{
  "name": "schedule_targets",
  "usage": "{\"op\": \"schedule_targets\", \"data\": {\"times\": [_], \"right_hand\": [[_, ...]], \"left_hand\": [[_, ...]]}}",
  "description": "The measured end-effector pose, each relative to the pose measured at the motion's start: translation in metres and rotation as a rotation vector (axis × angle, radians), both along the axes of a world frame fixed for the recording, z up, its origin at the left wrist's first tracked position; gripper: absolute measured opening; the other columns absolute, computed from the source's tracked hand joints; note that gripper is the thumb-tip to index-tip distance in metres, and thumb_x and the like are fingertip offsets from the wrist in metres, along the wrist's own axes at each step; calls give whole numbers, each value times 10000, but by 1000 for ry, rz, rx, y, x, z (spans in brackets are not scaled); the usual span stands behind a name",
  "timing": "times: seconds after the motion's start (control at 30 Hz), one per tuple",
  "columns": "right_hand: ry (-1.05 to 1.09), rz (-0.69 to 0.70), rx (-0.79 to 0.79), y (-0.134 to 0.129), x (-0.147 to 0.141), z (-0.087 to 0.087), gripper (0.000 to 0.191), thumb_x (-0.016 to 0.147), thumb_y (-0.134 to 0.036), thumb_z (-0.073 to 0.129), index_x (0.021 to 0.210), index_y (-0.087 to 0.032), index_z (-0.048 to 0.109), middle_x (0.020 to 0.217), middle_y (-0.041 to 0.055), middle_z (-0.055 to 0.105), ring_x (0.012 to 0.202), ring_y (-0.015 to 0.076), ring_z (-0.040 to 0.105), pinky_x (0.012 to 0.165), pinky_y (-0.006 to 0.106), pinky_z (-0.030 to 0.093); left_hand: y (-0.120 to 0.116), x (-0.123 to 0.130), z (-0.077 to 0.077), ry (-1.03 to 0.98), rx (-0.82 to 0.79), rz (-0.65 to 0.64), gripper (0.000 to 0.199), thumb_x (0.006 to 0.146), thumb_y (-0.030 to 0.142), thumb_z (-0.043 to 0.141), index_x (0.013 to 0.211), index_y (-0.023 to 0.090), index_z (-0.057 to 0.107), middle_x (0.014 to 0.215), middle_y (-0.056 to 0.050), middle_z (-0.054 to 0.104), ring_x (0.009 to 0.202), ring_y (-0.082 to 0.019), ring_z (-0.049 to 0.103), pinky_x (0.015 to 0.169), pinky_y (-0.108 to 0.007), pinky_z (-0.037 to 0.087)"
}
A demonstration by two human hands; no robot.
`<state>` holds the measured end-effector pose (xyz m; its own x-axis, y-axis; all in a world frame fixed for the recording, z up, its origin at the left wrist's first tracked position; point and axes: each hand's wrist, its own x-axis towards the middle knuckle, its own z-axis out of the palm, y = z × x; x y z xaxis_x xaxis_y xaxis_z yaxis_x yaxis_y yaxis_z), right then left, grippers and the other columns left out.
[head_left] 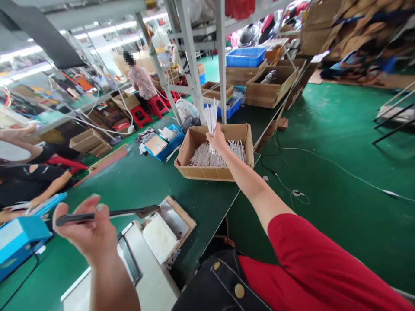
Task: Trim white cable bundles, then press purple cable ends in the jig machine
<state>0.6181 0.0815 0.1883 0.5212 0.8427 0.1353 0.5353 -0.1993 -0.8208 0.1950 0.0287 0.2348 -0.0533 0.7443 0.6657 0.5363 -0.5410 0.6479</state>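
White sticks are gripped in the right hand over a cardboard carton, a metal tool in the left hand.

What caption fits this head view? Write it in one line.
Right hand holds white sticks over a cardboard box; left hand holds a long metal tool.

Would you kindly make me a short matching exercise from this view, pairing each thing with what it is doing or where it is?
Things:
1. The right hand
2. The left hand
3. The cardboard box
4. The blue plastic crate

Places and states:
A. Sits on brown cartons
B. Holds up a bundle of white sticks
C. Rests on the green bench top, holding loose white sticks
D. Grips a dark metal tool

Right pairs: 1-B, 2-D, 3-C, 4-A.
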Motion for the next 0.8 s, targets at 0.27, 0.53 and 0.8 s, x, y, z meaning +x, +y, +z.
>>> {"op": "schedule_targets", "data": {"times": [0.27,0.53,0.8], "right_hand": [[-404,111,-116,-168,-105,-157,564,1000,-234,374,1547,-101,340,1626,202,298,1567,298,159,1265,576,165],[-284,466,-902,-393,-136,-200,395,985,-186,470,1351,-125,607,1507,191,497,1442,294,437,1210,474,318],[-60,221,-1262,-566,-205,-202,327,958,-210,547,1236,-81,660,1269,229,647,1170,293,653,981,403,510]], "left_hand": [[-44,-1,-19,-107,-14,-190,248,933,420,559,755,247,563,716,-2,591,691,-238,660,791,-502,602],[-115,-16,-79,306,-43,-625,236,978,426,579,894,206,568,859,-44,650,880,-205,679,948,-416,550],[-194,8,-160,780,-262,-984,379,955,575,574,941,197,559,874,-46,631,967,-232,626,1148,-451,360]]}}
